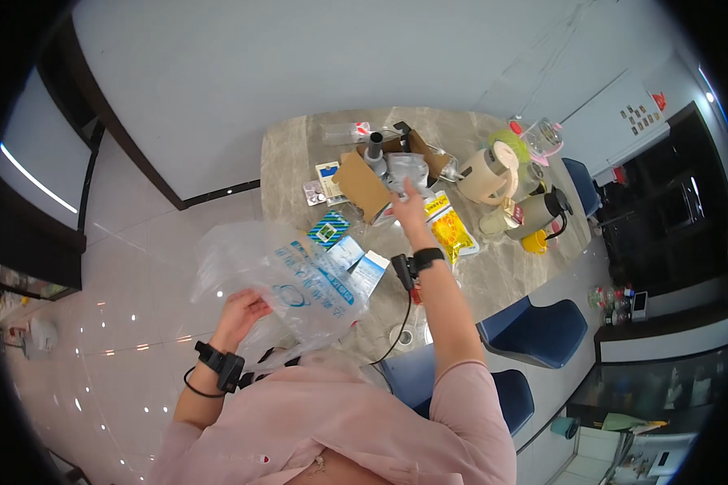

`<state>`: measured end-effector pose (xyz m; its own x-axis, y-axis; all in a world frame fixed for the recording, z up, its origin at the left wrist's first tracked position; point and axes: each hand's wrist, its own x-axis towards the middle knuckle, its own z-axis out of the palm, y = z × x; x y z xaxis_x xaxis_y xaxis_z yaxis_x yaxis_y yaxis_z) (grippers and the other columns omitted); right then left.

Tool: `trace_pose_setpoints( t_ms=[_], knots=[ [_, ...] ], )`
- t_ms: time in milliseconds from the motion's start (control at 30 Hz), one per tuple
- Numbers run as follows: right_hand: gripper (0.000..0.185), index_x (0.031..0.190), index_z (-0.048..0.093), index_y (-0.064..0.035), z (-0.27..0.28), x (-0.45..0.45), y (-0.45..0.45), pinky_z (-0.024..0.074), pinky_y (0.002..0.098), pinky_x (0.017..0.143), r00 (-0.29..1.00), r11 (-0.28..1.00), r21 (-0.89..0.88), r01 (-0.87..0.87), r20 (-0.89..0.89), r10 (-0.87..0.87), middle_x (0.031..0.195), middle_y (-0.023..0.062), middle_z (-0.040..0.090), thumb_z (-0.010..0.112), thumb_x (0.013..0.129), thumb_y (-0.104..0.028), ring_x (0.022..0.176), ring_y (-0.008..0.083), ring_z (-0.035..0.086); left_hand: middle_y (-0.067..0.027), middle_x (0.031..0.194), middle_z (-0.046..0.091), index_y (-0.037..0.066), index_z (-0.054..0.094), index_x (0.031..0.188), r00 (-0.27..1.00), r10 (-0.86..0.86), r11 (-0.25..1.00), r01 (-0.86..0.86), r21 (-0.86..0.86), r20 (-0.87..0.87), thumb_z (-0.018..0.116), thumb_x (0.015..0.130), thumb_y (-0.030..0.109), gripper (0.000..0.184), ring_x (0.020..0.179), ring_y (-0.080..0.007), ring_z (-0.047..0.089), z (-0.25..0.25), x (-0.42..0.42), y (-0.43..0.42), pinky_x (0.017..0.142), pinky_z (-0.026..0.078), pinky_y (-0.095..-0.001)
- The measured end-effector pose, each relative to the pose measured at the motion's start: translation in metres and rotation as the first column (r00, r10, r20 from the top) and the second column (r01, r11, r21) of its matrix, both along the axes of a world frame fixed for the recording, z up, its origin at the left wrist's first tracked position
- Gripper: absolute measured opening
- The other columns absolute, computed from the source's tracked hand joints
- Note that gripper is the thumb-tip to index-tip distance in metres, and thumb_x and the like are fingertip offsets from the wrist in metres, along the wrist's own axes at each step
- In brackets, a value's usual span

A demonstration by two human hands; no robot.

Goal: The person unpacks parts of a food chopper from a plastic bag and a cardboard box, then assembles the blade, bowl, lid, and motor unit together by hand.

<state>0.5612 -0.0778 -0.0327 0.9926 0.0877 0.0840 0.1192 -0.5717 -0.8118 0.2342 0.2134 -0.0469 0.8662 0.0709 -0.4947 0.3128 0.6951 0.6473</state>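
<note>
My left hand point(245, 314) has its fingers closed on the lower left edge of a clear plastic bag point(299, 279) with blue print. The bag hangs spread beside the table's near left edge. My right hand point(410, 206) reaches over the table to an open cardboard box point(362, 187); its fingertips are at a grey translucent packet point(408, 171) in the box, and I cannot make out whether they grip it. A yellow packet point(450, 226) lies right of that hand. Blue and white boxes point(370, 272) and a striped green-blue box point(328, 230) lie between my hands.
The marble-patterned table point(299, 145) also bears a clear bottle point(346, 132), a blister pack point(314, 192), a cream kettle point(484, 174), a grey jug point(542, 212) and a yellow cup point(535, 242). Blue chairs point(542, 330) stand at its near right side.
</note>
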Motion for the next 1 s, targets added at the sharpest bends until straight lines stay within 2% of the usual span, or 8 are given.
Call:
trace_pose_setpoints(
  t_ms=[133,300,467,533,600,667,767,1000],
  knots=[
    [0.048,0.112,0.057,-0.0034,0.002,0.013,0.019,0.0516,0.0374,0.059,0.984,0.809,-0.56,-0.179,-0.097,0.151,0.078,0.0189,0.066,0.061,0.079,-0.038,0.054,0.025,0.065,-0.0143,0.099,0.063,-0.006,0.059,0.105,0.998,0.038,0.998,-0.035,0.052,-0.053,0.052,0.09,0.01,0.023,0.087,-0.0225,0.063,0.012,0.0,0.0,0.078,0.053,-0.0346],
    [0.044,0.115,0.058,-0.0071,0.027,0.029,0.023,0.0515,0.0399,0.069,0.881,0.757,-0.48,-0.443,-0.391,0.267,0.078,0.0169,0.067,0.06,0.08,-0.033,0.065,0.0275,0.067,-0.0146,0.103,0.063,-0.006,0.057,0.108,0.996,0.076,0.996,-0.073,0.053,-0.056,0.047,0.093,0.017,0.03,0.094,-0.0238,0.062,0.015,-0.006,0.003,0.083,0.05,-0.0361],
    [0.035,0.112,0.061,-0.0078,0.029,-0.005,0.014,0.0522,0.0373,0.067,0.873,0.813,-0.579,-0.06,0.364,0.324,0.082,0.0162,0.067,0.061,0.083,-0.027,0.071,0.0297,0.067,-0.0155,0.11,0.061,-0.006,0.055,0.112,0.992,0.025,0.93,0.021,-0.366,0.12,0.039,0.095,0.039,0.051,0.098,-0.025,0.059,0.007,-0.005,0.026,0.085,0.047,-0.037],
    [0.024,0.102,0.062,-0.0104,0.024,-0.023,0.006,0.0506,0.041,0.064,0.869,0.959,-0.276,-0.068,0.455,0.193,0.068,0.0139,0.063,0.058,0.084,-0.026,0.068,0.0351,0.063,-0.0141,0.109,0.061,-0.005,0.056,0.112,0.997,0.026,0.94,0.002,-0.342,0.077,0.042,0.094,0.037,0.047,0.097,-0.0233,0.059,0.029,0.001,0.026,0.084,0.047,-0.0355],
    [0.02,0.099,0.064,-0.0103,0.011,-0.058,0.005,0.0505,0.0393,0.065,0.994,0.945,-0.315,-0.093,0.032,0.109,0.072,0.0122,0.065,0.059,0.084,-0.024,0.071,0.0321,0.064,-0.0127,0.108,0.062,-0.003,0.056,0.112,0.999,0.014,0.949,-0.002,-0.315,0.038,0.045,0.093,0.035,0.044,0.096,-0.0217,0.059,0.027,0.002,0.025,0.083,0.046,-0.034],
    [0.018,0.099,0.065,-0.0118,-0.022,-0.094,0.006,0.0508,0.0368,0.064,0.96,0.934,-0.236,-0.269,0.018,0.281,0.075,0.0129,0.066,0.059,0.085,-0.022,0.072,0.029,0.065,-0.0099,0.104,0.062,-0.001,0.06,0.107,0.995,0.049,0.972,-0.028,0.235,-0.087,0.053,0.09,0.023,0.031,0.094,-0.0178,0.058,0.002,0.004,0.025,0.081,0.045,-0.0318],
    [0.021,0.101,0.065,-0.0097,-0.036,-0.136,0.008,0.0515,0.0349,0.065,0.925,0.905,-0.193,-0.378,-0.043,0.377,0.081,0.0144,0.068,0.06,0.085,-0.022,0.076,0.0261,0.067,-0.0067,0.095,0.063,0.0,0.065,0.097,1.0,0.006,0.872,0.004,0.489,-0.019,0.059,0.082,0.007,0.018,0.089,-0.0151,0.058,0.018,0.017,0.012,0.079,0.044,-0.0293],
    [0.038,0.111,0.06,0.0009,-0.032,-0.166,0.0,0.0477,0.0314,0.081,0.899,0.936,0.344,-0.074,-0.383,0.212,0.101,0.0103,0.066,0.061,0.088,-0.029,0.095,0.0186,0.062,-0.0065,0.083,0.063,0.0,0.063,0.081,0.949,-0.13,0.968,0.059,0.245,0.286,0.054,0.07,-0.007,0.016,0.082,-0.0169,0.059,0.054,0.024,0.018,0.08,0.043,-0.0282]
  ],
)
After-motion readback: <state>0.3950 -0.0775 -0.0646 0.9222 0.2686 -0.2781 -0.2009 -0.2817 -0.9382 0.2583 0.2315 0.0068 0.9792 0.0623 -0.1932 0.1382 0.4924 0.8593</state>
